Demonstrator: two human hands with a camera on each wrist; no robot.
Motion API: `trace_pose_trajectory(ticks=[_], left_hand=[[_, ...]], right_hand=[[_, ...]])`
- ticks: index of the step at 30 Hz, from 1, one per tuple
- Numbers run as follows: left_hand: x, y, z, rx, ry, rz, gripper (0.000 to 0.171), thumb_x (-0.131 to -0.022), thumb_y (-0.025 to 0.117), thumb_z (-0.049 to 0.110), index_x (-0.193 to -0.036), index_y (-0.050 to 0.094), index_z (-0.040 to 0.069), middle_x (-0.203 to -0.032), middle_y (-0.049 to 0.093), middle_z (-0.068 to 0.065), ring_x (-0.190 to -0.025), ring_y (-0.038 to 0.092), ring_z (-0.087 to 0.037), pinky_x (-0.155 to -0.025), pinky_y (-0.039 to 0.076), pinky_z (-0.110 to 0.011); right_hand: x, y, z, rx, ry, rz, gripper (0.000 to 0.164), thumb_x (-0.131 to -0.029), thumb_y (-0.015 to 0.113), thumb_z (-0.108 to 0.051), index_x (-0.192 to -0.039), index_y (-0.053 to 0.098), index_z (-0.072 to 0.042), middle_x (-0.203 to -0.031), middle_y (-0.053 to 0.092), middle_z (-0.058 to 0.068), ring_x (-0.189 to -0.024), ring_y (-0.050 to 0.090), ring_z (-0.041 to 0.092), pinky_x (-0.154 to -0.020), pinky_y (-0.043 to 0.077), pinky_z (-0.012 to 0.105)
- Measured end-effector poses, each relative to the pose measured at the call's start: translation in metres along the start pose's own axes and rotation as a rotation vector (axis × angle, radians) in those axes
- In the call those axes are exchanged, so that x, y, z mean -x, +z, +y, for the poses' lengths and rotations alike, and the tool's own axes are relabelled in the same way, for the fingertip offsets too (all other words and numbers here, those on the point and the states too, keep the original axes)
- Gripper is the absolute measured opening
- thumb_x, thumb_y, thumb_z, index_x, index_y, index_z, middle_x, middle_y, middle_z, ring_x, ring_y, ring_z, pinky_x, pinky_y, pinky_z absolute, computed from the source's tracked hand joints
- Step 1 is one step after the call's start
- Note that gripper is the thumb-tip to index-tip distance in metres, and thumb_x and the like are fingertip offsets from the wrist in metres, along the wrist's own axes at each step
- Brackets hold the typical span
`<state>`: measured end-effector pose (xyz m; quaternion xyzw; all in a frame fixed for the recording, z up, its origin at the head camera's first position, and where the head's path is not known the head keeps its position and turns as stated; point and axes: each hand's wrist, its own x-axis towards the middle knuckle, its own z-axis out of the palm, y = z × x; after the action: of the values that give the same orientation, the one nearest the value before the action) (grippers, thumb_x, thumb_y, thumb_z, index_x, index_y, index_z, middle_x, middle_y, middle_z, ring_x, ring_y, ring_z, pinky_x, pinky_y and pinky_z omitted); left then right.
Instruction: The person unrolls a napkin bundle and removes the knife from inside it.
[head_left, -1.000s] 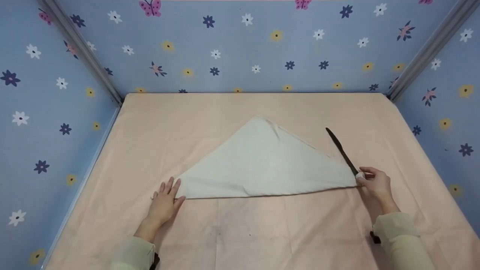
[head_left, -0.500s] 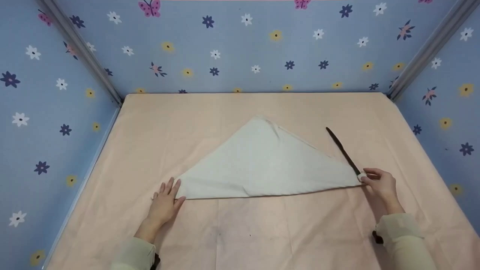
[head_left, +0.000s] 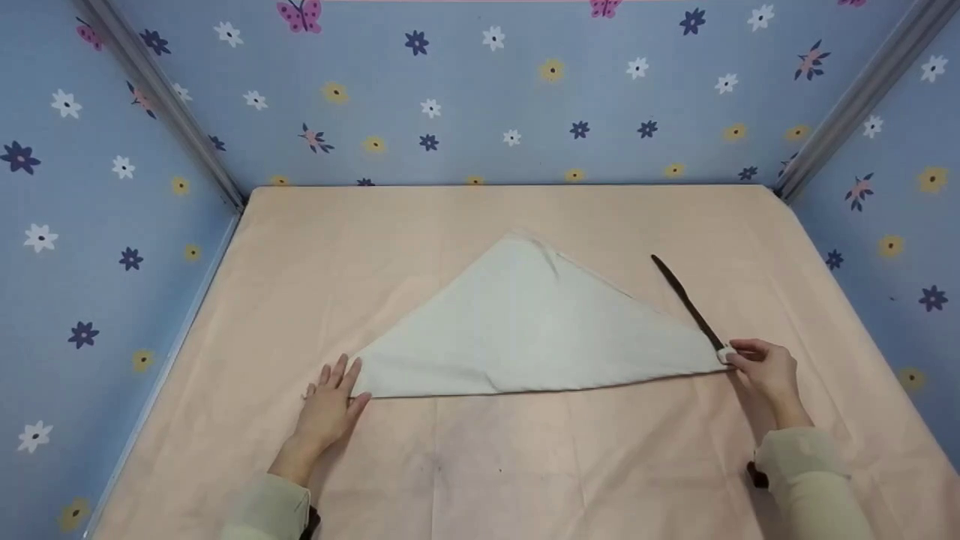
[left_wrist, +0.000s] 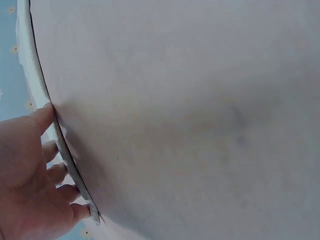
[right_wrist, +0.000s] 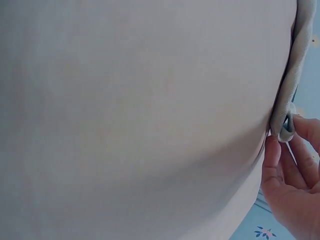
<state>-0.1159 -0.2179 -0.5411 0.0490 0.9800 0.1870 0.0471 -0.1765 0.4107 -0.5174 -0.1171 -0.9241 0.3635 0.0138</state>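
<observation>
A pale, whitish cloth (head_left: 525, 322) lies on the table as a broad triangle, its peak at the far side and its long folded edge toward me. On its left corner rests my left hand (head_left: 324, 409), fingers spread and fairly straight. In the left wrist view the fingertips (left_wrist: 57, 172) of that hand lie over the folded edge. My right hand (head_left: 765, 371) pinches the right corner between thumb and fingers; the right wrist view shows a small curled loop of cloth (right_wrist: 286, 131) there. A thin dark strip (head_left: 682, 296), its kind unclear, runs from near that corner toward the back.
A peach-coloured cover (head_left: 480, 465) spreads over the table. Blue flower-patterned panels (head_left: 480, 97) stand at the back and both sides, with grey posts (head_left: 169, 105) at the back corners.
My right hand has shifted slightly to the right, drawing the cloth's right corner outward. The near end of the dark strip has moved a little right too. My left hand has stayed still.
</observation>
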Motion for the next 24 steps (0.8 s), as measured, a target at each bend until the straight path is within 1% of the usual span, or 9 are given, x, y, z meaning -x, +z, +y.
trace_pose_trajectory(ticks=[7, 10, 14, 19, 22, 24], left_hand=[[-0.0008, 0.0004, -0.0004, 0.000, -0.005, -0.012, 0.060, -0.091, 0.048, 0.032, -0.138, 0.027, 0.001, -0.142, 0.018, -0.024, -0.126, 0.014, -0.048, -0.094, 0.015, -0.065], [-0.0006, -0.0004, 0.0000, -0.003, -0.004, -0.009, 0.059, -0.091, 0.048, 0.031, -0.137, 0.028, 0.000, -0.142, 0.018, -0.024, -0.126, 0.014, -0.048, -0.094, 0.016, -0.065], [-0.0001, -0.0009, 0.0006, -0.007, -0.006, -0.010, 0.060, -0.091, 0.049, 0.031, -0.138, 0.028, 0.000, -0.142, 0.018, -0.024, -0.126, 0.014, -0.047, -0.094, 0.016, -0.065], [-0.0007, 0.0002, 0.0001, -0.004, -0.004, -0.009, 0.060, -0.091, 0.048, 0.033, -0.138, 0.027, 0.001, -0.142, 0.018, -0.024, -0.126, 0.014, -0.048, -0.094, 0.016, -0.065], [-0.0011, 0.0007, 0.0000, -0.001, -0.002, -0.002, 0.060, -0.091, 0.049, 0.032, -0.138, 0.027, 0.001, -0.142, 0.018, -0.024, -0.125, 0.014, -0.048, -0.093, 0.016, -0.066], [-0.0012, 0.0006, 0.0004, 0.000, -0.003, -0.002, 0.060, -0.091, 0.049, 0.032, -0.138, 0.027, 0.001, -0.142, 0.019, -0.024, -0.125, 0.014, -0.048, -0.093, 0.016, -0.066]], right_hand=[[0.0002, -0.0018, 0.0007, 0.009, -0.005, 0.005, 0.032, -0.085, 0.060, -0.012, -0.111, 0.058, 0.005, -0.103, 0.059, 0.022, -0.078, 0.052, 0.002, -0.059, 0.043, 0.007], [0.0006, -0.0020, 0.0002, 0.011, -0.007, 0.010, 0.031, -0.085, 0.060, -0.012, -0.111, 0.058, 0.005, -0.104, 0.060, 0.022, -0.079, 0.054, 0.005, -0.059, 0.043, 0.007], [0.0008, -0.0010, -0.0010, 0.005, -0.009, 0.009, 0.031, -0.084, 0.060, -0.010, -0.111, 0.058, 0.006, -0.104, 0.059, 0.024, -0.084, 0.057, 0.016, -0.058, 0.043, 0.008], [0.0024, 0.0005, -0.0017, 0.009, -0.010, 0.000, 0.031, -0.086, 0.057, -0.010, -0.113, 0.057, 0.006, -0.105, 0.058, 0.025, -0.092, 0.056, 0.029, -0.059, 0.043, 0.008], [0.0036, 0.0012, -0.0021, 0.019, -0.023, 0.009, 0.032, -0.086, 0.058, -0.012, -0.112, 0.057, 0.006, -0.105, 0.059, 0.025, -0.093, 0.056, 0.032, -0.058, 0.043, 0.008], [0.0034, 0.0016, -0.0017, 0.031, -0.023, 0.015, 0.033, -0.085, 0.060, -0.014, -0.112, 0.058, 0.005, -0.104, 0.059, 0.024, -0.093, 0.057, 0.033, -0.060, 0.045, 0.011]])
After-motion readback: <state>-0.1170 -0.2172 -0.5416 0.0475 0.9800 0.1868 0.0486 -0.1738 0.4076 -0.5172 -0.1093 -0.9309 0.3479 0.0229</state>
